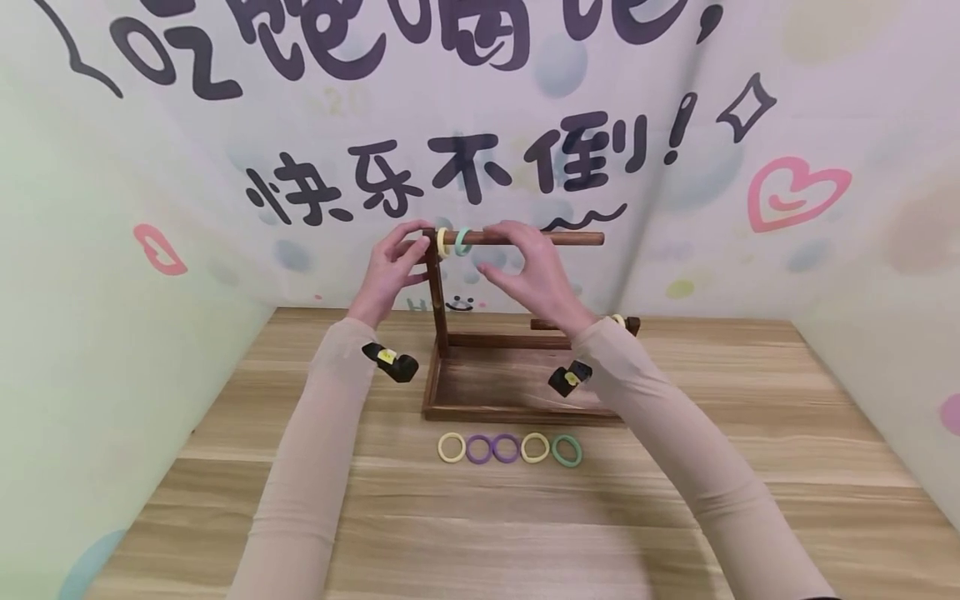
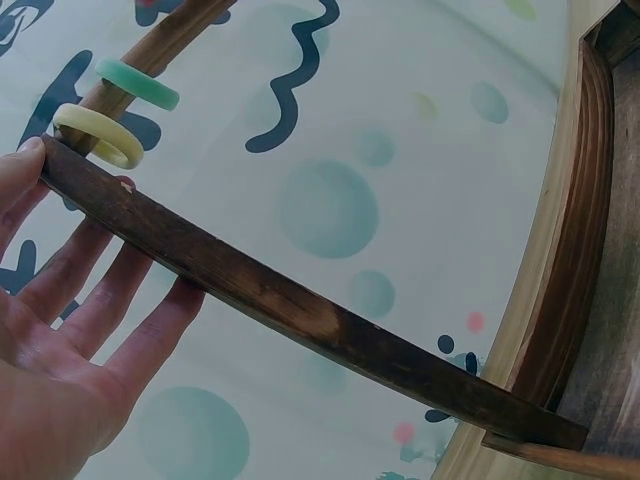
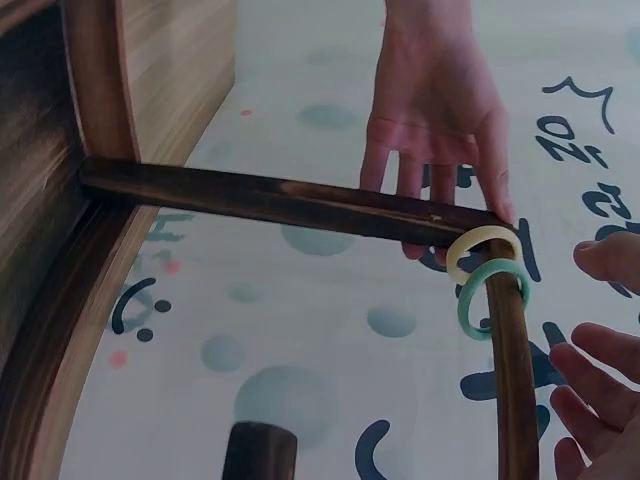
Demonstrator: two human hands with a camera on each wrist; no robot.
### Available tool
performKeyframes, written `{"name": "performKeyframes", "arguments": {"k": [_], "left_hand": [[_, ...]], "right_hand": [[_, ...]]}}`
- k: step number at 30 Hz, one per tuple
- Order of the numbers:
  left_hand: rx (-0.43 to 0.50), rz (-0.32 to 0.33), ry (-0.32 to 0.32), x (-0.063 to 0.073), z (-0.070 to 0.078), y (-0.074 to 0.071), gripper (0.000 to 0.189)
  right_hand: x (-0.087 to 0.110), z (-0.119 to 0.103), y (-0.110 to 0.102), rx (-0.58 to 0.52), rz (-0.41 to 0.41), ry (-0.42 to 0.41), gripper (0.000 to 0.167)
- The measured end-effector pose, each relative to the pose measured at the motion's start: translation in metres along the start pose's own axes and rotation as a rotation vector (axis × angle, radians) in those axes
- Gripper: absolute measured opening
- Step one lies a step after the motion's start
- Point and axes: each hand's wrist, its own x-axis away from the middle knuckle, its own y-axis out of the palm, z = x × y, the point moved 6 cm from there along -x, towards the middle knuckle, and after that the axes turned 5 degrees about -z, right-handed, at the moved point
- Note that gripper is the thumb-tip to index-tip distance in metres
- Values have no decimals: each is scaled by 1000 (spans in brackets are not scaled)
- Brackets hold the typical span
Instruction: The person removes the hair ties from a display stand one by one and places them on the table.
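Left hand [image 1: 390, 271] has the top of the post [image 1: 437, 292] pinched, thumb in front, fingers behind. Good spot imo: a firm hold there should stop any wobble while rings get worked along the rod [image 1: 570, 238]. Right hand [image 1: 536, 271] holds nothing, thumb and fingers apart, just beside the rod.

Between the hands, on the rod: cream ring [image 2: 100, 128] right by the left hand, mint ring [image 2: 140, 84] nearer the right. I'd pinch a ring lightly and slide it square to the rod, since a tilted one would probably bind. The post blocks the left-hand side, so use the bare end out past the right hand.

Below the right hand there's a peg [image 1: 547, 325] with a third ring [image 1: 618, 320], partly behind the sleeve [image 1: 675, 425]. Can't tell if they touch, so watch that wrist. Tray [image 1: 517, 414] sits under both hands, and lower still, five rings [image 1: 492, 448] lie in a row on the worktop [image 1: 405, 517]. Lettered wall [image 1: 675, 242] behind both hands.
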Motion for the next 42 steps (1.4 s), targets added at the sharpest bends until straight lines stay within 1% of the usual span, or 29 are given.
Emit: {"name": "performKeyframes", "arguments": {"k": [4, 12, 19, 23, 30, 34, 42], "left_hand": [[11, 5, -8, -1, -2, 0, 23], [16, 6, -2, 0, 0, 1, 23], [1, 6, -2, 0, -1, 0, 24], [7, -1, -4, -1, -2, 0, 25], [4, 0, -3, -1, -1, 1, 25], [6, -4, -3, -3, -2, 1, 25], [4, 6, -8, -2, -2, 0, 23]], "right_hand": [[-8, 3, 2, 54, -27, 13, 44], [-20, 8, 10, 176, -104, 83, 47], [-27, 10, 19, 214, -118, 105, 46], [-27, 12, 24, 228, -109, 120, 44], [-27, 17, 29, 284, -68, 178, 47], [-28, 18, 30, 278, -44, 196, 46], [-26, 19, 32, 270, 2, 200, 39]]}}
